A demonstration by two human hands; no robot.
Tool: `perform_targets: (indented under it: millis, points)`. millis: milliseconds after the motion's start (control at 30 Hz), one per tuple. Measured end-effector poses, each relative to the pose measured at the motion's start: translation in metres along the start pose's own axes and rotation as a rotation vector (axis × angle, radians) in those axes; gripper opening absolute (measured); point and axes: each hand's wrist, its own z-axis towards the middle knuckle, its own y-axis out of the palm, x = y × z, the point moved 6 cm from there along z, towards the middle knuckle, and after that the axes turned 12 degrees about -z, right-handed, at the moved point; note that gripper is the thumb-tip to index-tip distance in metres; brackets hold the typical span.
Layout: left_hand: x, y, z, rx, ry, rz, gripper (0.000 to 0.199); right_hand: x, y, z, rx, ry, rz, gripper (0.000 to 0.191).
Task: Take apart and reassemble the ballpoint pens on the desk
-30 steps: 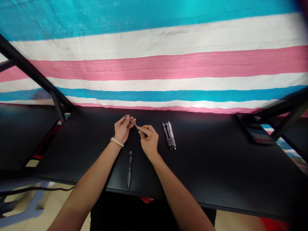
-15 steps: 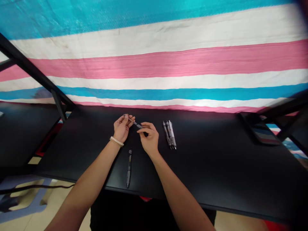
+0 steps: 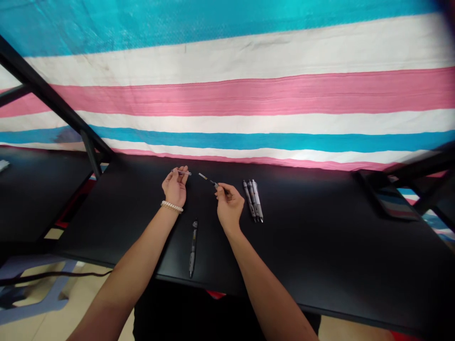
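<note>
My left hand (image 3: 175,186) pinches a clear pen barrel (image 3: 185,173), which points to the right. Across a small gap, my right hand (image 3: 229,204) is closed on a pen's front part with its refill (image 3: 203,176) sticking out toward the barrel. The grip end of that part is mostly hidden in my fingers. Between my forearms a dark pen with a grey grip (image 3: 193,248) lies lengthwise on the black table (image 3: 313,246). Right of my right hand, three pens (image 3: 253,201) lie side by side, two dark and one white.
A dark flat device resembling a phone (image 3: 393,196) lies at the table's right end. Black frame bars (image 3: 53,92) rise at the left, and a striped sheet (image 3: 249,94) hangs behind the table. A bluish plastic stool (image 3: 39,303) stands at lower left.
My hands have moved apart. The pen that was joined between them is now in two pieces, with the barrel at left and the refill exposed at right.
</note>
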Motion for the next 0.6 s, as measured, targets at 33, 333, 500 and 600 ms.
perform_targets:
  millis: [33,333,500,600]
  points:
    - [0.0,0.0,0.0,-0.001,-0.008,0.004,0.012,0.001,0.001,0.0,-0.014,0.02,0.023,0.022]
    - [-0.008,0.01,-0.012,-0.091,-0.095,0.058,0.015,-0.001,0.008,-0.001,-0.071,-0.049,0.013,0.021]
    - [-0.013,0.019,-0.022,-0.205,-0.121,0.107,0.025,-0.012,0.007,-0.004,-0.061,-0.164,-0.03,0.015]
    - [-0.016,0.022,-0.027,-0.264,-0.151,0.13,0.028,-0.015,0.005,-0.006,-0.034,-0.199,-0.038,0.013]
